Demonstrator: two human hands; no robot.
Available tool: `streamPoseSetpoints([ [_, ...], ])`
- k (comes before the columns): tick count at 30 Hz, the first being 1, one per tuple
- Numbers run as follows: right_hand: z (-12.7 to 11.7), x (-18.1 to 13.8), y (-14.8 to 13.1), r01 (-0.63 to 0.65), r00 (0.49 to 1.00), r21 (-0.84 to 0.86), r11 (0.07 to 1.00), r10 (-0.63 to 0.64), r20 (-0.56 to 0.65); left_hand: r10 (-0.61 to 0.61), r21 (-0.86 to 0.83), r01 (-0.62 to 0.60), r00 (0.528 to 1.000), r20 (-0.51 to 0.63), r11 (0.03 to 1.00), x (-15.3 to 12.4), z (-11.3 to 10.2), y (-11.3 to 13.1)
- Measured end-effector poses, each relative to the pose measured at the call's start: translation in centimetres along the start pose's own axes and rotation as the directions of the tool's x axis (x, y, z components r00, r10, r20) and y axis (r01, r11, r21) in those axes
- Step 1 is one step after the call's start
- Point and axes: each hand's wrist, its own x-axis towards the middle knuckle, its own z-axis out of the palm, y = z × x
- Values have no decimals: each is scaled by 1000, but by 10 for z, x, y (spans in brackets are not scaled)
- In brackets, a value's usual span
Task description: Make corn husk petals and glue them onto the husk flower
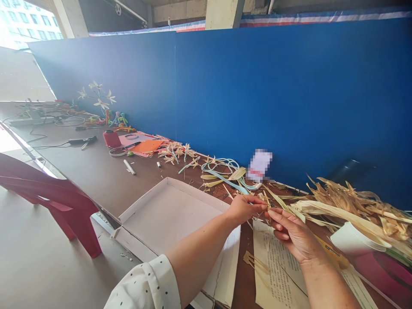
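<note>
My left hand point(243, 207) and my right hand point(293, 235) meet over the brown table point(96, 171), both pinching a thin dry straw strip point(283, 205) that runs up to the right. The fingers of each hand are closed on it. Beneath them lie a printed paper sheet point(277, 266) and more loose straw pieces point(255, 262). A flat white cardboard box lid point(167, 214) lies just left of my left hand.
A heap of dried husks point(354, 201) and a white cup point(352, 240) lie at the right. Pale blue and yellow strips point(222, 171), straw flowers point(175, 152), a red case point(111, 138), scissors point(120, 150) and a marker point(129, 167) lie along the blue partition point(257, 94). A red plastic chair point(54, 197) stands left.
</note>
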Motion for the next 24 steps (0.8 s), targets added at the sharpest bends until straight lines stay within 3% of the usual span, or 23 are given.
streamPoseSetpoints([
  [7,-5,12,14,161,966,-286,945,-210,-149,-50,50,51,998,-24,997,2,0,-2],
  [14,-7,16,16,290,880,-630,721,-459,-120,-77,37,77,997,-5,996,1,1,0],
  [20,2,7,13,312,806,-781,542,-585,-84,-71,23,71,997,-20,997,1,1,-1],
  [22,2,7,13,314,803,-790,527,-591,-75,-67,17,67,997,-33,998,1,1,-1],
  [24,1,8,13,320,822,-756,571,-564,-78,-71,1,71,997,-38,997,1,1,-1],
])
